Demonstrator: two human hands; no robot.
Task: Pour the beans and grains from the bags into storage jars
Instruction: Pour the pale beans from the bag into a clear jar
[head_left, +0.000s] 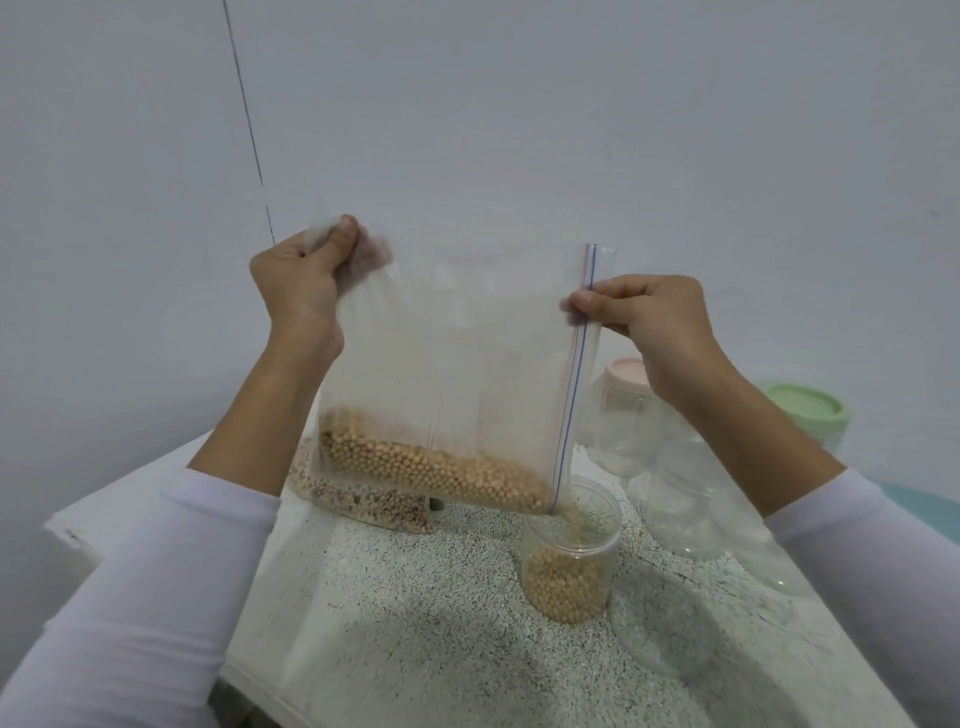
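While soybeans (436, 470) run from the limp zip bag (457, 364) into the open jar (571, 551) on the tabletop (415, 623), my left hand (298, 283) grips its bottom corner. My right hand (644, 317) pinches the zip edge. Thin, slippery film, I judge; weight sits low, so corners are the sound hold.

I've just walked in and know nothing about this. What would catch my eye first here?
First, the big clear zip bag held up in the middle, the left hand gripping its top corner and the right hand pinching the zip edge. Yellow beans slide from its low corner into a small open jar on the speckled counter. Behind on the right stand clear jars, one with a pink lid, one with a green lid.
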